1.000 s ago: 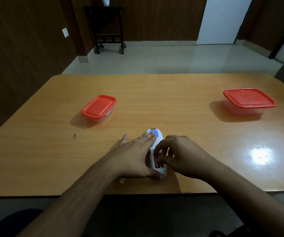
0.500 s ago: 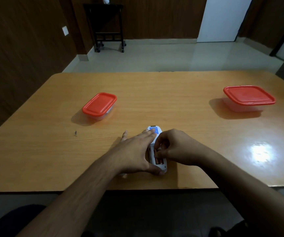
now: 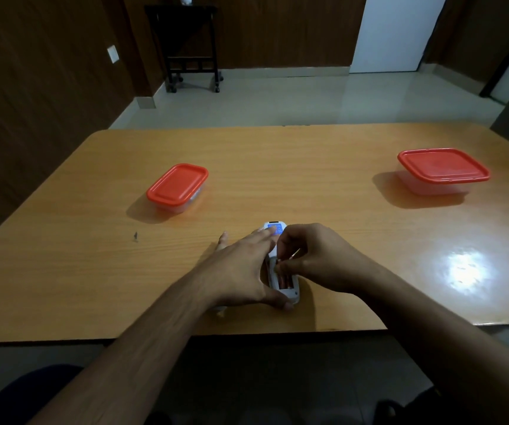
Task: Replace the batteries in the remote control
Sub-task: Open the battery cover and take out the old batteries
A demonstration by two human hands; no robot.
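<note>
Near the table point(image 3: 308, 179) edge, remote point(image 3: 291, 292) points away; left hand point(image 3: 241, 271) flat on it, right hand point(image 3: 317, 259) pinches battery point(image 3: 284, 281).

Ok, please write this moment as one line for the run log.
left hand: presses remote control on table | right hand: pinches battery in open compartment

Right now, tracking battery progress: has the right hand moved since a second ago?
Yes. The right hand slid along the remote toward its far end, away from the table edge.
</note>
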